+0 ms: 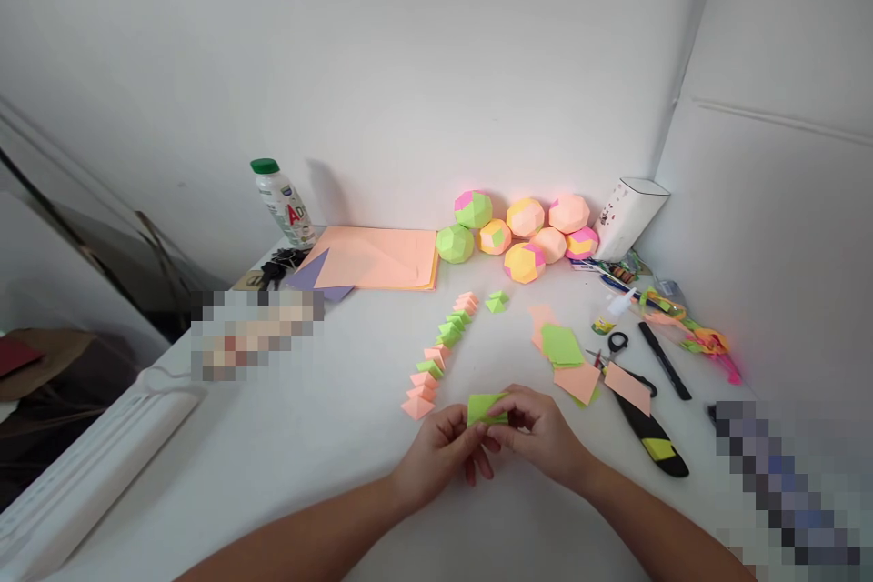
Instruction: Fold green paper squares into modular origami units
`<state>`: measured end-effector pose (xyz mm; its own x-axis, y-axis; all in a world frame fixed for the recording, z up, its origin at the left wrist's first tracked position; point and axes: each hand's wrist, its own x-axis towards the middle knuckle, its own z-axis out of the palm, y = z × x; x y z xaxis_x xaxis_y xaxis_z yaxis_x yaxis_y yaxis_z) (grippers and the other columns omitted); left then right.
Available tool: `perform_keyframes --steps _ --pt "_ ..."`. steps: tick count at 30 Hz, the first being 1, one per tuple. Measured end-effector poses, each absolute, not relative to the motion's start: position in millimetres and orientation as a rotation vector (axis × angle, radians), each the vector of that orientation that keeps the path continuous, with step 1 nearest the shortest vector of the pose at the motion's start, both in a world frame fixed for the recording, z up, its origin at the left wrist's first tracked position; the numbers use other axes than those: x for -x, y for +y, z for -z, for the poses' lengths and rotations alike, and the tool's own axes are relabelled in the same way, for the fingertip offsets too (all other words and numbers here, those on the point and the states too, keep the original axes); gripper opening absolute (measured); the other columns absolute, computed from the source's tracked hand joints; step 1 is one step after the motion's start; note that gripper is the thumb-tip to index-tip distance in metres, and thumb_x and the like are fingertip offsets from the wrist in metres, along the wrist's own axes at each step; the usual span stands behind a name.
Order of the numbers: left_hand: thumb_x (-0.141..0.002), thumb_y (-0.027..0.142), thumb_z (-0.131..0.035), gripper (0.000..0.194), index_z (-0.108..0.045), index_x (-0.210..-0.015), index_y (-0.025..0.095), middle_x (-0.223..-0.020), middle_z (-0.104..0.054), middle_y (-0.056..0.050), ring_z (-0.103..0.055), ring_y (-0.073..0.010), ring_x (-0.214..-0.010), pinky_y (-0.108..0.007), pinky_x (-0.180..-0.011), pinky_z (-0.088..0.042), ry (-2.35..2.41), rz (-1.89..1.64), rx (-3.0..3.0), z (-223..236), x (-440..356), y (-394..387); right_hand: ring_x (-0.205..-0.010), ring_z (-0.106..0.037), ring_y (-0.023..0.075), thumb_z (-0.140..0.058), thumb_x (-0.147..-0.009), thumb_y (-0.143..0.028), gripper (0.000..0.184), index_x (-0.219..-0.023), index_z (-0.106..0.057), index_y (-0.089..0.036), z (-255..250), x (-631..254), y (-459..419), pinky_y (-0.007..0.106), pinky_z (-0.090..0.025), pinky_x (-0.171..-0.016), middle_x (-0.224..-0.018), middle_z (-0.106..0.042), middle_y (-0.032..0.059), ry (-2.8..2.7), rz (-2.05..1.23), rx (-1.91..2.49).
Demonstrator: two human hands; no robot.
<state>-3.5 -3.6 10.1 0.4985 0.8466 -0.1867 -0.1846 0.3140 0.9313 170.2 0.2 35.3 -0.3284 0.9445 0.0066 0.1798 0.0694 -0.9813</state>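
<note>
Both hands meet over the white table near its front edge. My left hand and my right hand each pinch one end of a small green folded paper, fingers closed on it. Just beyond my left hand a curved row of folded orange and green paper units runs away from me. To the right of the hands lie loose green and orange paper squares.
Several paper balls sit against the back wall beside a white box. A stack of orange sheets, a bottle and keys lie at the back left. Scissors, a black knife, a pen and clutter lie right.
</note>
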Motion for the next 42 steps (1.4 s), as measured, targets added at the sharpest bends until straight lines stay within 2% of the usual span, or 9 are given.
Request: perform_keyframes --steps 5,16,29,42 --pt "-0.078 0.051 -0.058 0.037 -0.056 -0.077 0.014 -0.072 -0.069 -0.005 -0.063 -0.0131 -0.050 -0.021 -0.042 -0.045 0.823 -0.775 -1.055 -9.9 2.9 -4.6 -0.059 -0.055 0.0126 -0.065 -0.077 -0.024 0.009 -0.077 -0.060 -0.017 -34.2 -170.7 0.4 0.025 -0.043 -0.055 -0.064 -0.058 -0.0006 -1.551 -1.429 1.136" --pt "-0.078 0.048 -0.059 0.034 -0.054 -0.077 0.015 -0.072 -0.069 -0.005 -0.063 -0.0131 -0.050 -0.021 -0.042 -0.045 0.817 -0.762 -1.053 -10.0 2.4 -5.0 -0.056 -0.051 0.0114 -0.061 -0.075 -0.018 0.001 -0.075 -0.061 -0.017 -36.5 -171.0 -0.7 0.024 -0.041 -0.053 -0.063 -0.055 -0.0015 -1.606 -1.280 1.175" --pt "-0.077 0.052 -0.059 0.038 -0.053 -0.076 0.014 -0.063 -0.066 -0.002 -0.060 -0.0103 -0.043 -0.018 -0.038 -0.042 0.815 -0.752 -1.015 -7.3 0.2 -4.1 -0.055 -0.050 0.0117 -0.058 -0.076 -0.019 0.005 -0.078 -0.062 -0.017 -30.6 -171.9 -1.8 0.024 -0.041 -0.053 -0.063 -0.054 -0.0008 -1.678 -1.189 1.189" --pt "-0.076 0.052 -0.060 0.037 -0.051 -0.079 0.016 -0.061 -0.066 0.000 -0.060 -0.0111 -0.041 -0.018 -0.037 -0.039 0.802 -0.726 -1.035 -8.7 0.4 -3.4 -0.054 -0.049 0.0120 -0.058 -0.074 -0.020 0.006 -0.076 -0.063 -0.017 -37.6 -170.0 -0.9 0.025 -0.039 -0.053 -0.063 -0.055 -0.0002 -1.682 -1.155 1.185"
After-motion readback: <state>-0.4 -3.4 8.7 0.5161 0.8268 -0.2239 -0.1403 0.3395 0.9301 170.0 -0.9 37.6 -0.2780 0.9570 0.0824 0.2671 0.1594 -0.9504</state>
